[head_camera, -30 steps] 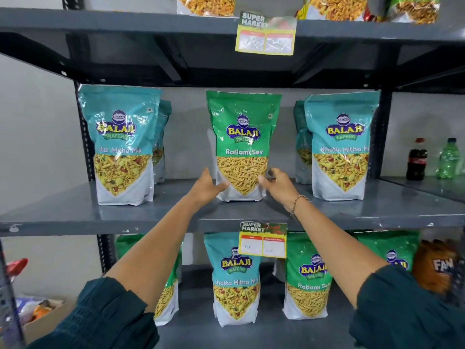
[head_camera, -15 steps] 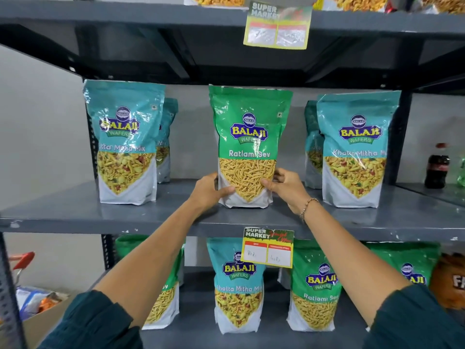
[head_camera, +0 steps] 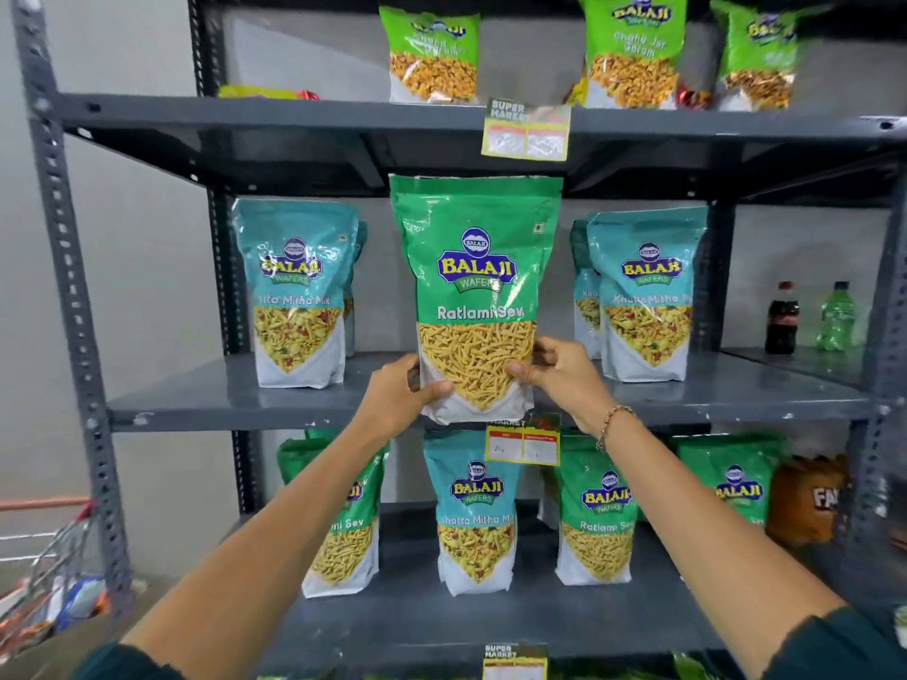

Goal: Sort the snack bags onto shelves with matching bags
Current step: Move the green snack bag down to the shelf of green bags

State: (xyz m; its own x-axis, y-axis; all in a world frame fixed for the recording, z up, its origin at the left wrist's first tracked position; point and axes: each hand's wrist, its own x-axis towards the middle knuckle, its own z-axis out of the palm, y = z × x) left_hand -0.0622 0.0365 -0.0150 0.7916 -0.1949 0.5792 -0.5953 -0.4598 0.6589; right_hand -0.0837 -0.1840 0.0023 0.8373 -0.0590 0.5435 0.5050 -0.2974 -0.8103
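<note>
i have the green ratlami sev bag (head_camera: 475,296) clamped between both hands, my left hand (head_camera: 400,397) and right hand (head_camera: 564,380) each closed in a firm grip on its lower corners. it hangs upright just off the front edge of the middle shelf (head_camera: 196,400), since that shelf's teal khatta mitha bags (head_camera: 297,296) don't match. matching green bags (head_camera: 596,512) stand on the lower shelf (head_camera: 402,625). both arms reach forward and up, thumbs pressed on the bag's front.

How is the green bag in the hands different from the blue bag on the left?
The green bag says Ratlami Sev and shows thin yellow sticks; the blue bag shows a mixed snack. The green bag is held by the left hand and right hand; the blue bag stands on the shelf. Both say Balaji Wafers.
</note>
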